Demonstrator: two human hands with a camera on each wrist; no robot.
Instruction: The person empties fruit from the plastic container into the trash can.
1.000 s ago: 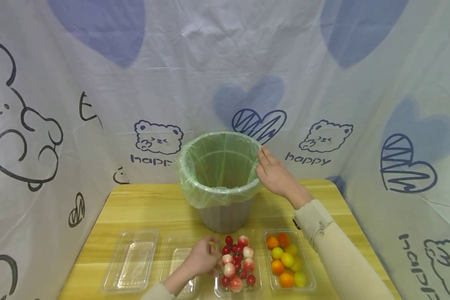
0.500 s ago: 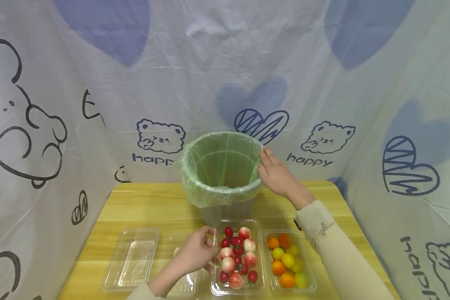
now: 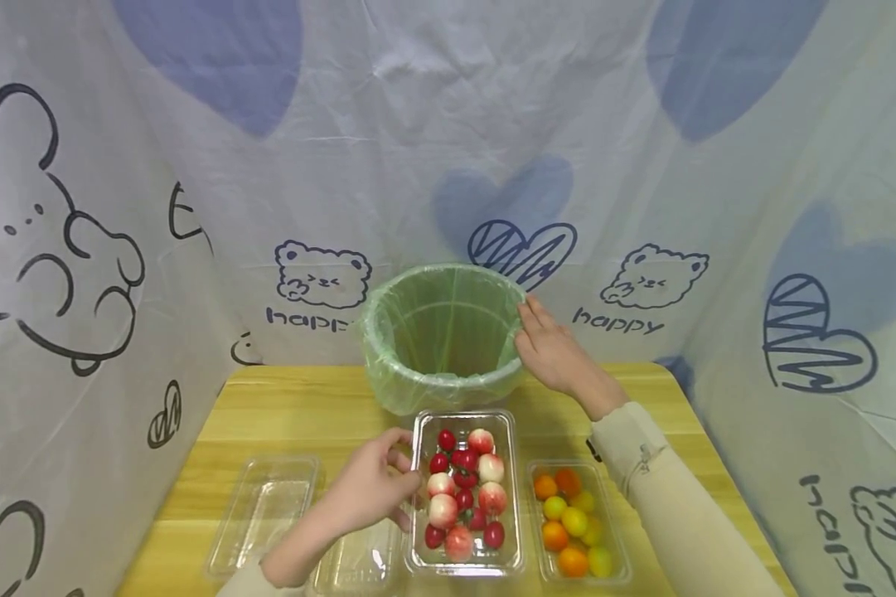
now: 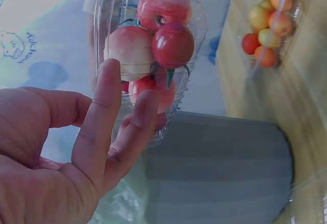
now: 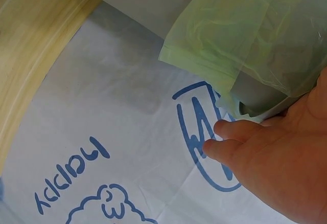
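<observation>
Lifting the clear fruit tray [image 3: 465,491] level toward the lined bin [image 3: 442,336], left hand [image 3: 373,487] fingers [image 4: 110,116] pinching its rim, right hand [image 3: 555,352] flat, steadying the bin.

Bin [image 3: 448,390] base hidden behind fruit tray [image 3: 464,419].
</observation>
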